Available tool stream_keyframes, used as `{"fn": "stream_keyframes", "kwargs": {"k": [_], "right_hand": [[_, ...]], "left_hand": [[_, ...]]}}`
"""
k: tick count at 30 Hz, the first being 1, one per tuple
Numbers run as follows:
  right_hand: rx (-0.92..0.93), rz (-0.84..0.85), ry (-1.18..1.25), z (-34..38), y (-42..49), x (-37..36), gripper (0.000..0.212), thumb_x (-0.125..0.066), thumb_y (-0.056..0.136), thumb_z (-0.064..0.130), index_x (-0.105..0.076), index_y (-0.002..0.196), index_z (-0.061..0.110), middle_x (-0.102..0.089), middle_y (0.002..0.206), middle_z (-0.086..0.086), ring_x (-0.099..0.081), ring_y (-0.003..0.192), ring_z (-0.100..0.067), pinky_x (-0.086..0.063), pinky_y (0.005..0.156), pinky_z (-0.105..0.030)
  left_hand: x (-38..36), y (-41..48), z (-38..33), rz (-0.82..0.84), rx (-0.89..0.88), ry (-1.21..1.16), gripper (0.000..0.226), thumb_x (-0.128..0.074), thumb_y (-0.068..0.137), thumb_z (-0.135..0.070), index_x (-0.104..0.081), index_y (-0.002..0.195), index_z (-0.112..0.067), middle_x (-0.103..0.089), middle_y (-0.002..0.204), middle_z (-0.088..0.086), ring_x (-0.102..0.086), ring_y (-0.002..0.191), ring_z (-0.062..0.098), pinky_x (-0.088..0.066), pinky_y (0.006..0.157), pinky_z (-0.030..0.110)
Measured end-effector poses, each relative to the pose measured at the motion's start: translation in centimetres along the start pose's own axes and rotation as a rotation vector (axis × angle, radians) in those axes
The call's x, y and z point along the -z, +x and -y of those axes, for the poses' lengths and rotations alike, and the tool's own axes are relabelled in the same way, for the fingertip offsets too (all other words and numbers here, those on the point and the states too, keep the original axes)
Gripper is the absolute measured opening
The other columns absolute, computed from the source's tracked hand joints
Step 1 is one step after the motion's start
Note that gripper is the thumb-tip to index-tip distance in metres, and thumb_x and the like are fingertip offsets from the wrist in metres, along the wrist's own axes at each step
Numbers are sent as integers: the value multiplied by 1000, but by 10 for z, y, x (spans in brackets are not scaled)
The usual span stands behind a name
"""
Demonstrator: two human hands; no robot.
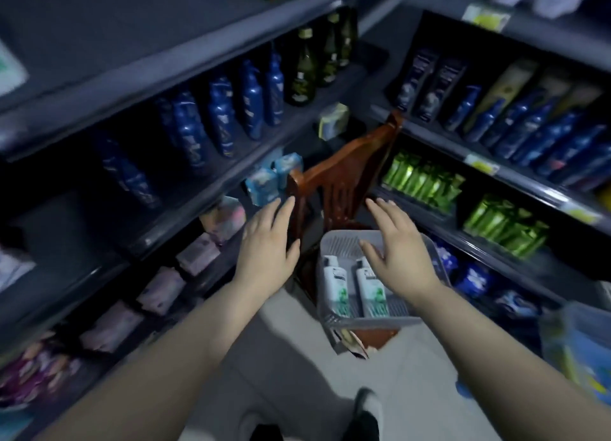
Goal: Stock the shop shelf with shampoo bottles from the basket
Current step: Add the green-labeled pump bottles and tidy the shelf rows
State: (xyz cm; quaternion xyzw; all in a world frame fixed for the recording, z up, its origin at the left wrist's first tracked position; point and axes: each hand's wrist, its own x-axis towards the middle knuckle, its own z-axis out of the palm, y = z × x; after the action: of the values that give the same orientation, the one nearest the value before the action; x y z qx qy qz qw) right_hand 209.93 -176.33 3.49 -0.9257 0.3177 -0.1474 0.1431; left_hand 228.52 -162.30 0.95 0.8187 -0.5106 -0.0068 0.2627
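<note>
A grey plastic basket [344,242] sits on the seat of a wooden chair [344,172] in the aisle corner. Two white shampoo bottles with green labels lie side by side in it, one on the left [336,286] and one on the right [372,291]. My right hand [396,252] hovers over the basket with its fingers spread and straight, above the right bottle's cap. My left hand [267,242] is held out flat to the left of the basket, beside the chair back, holding nothing.
Dark shelves stand on both sides. The left shelf [198,189] holds blue bottles [221,116] and dark green bottles [302,73], with soap packets below. The right shelves carry blue bottles [542,133] and green tubes [423,179]. Pale floor lies below my arms.
</note>
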Motion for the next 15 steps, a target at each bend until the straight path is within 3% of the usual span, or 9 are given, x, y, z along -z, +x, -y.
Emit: {"fn": "stream_keyframes", "kwargs": {"k": [5, 9, 12, 15], "right_hand": [[-134, 47, 15, -84, -37, -5, 64, -65, 89, 24, -38, 145, 11, -43, 146, -15, -36, 137, -34, -31, 113, -50], [-184, 107, 16, -146, -47, -19, 66, -67, 85, 22, -40, 145, 10, -46, 145, -14, -40, 135, -34, -29, 113, -46], [-234, 193, 84, -181, -46, -33, 65, -59, 91, 26, -31, 149, 13, -35, 152, -8, -29, 142, -27, -18, 116, -37], [-193, 263, 124, -216, -45, -61, 66, -59, 91, 23, -30, 148, 10, -39, 150, -11, -33, 139, -31, -24, 114, -40]], "left_hand": [[-76, -4, -37, 152, 53, -49, 69, -60, 90, -27, -27, 151, -16, -36, 151, 11, -35, 139, 30, -28, 113, 42], [-133, -8, -62, 250, 187, -86, 67, -43, 91, -42, -29, 150, -15, -36, 152, 8, -34, 139, 27, -27, 112, 38], [-172, -9, -75, 306, 267, -103, 66, -56, 92, -30, -30, 150, -13, -36, 151, 9, -39, 135, 29, -35, 108, 41], [-213, -8, -85, 318, 356, -98, 68, -59, 92, -25, -26, 151, -14, -33, 153, 11, -37, 136, 31, -37, 106, 42]]}}
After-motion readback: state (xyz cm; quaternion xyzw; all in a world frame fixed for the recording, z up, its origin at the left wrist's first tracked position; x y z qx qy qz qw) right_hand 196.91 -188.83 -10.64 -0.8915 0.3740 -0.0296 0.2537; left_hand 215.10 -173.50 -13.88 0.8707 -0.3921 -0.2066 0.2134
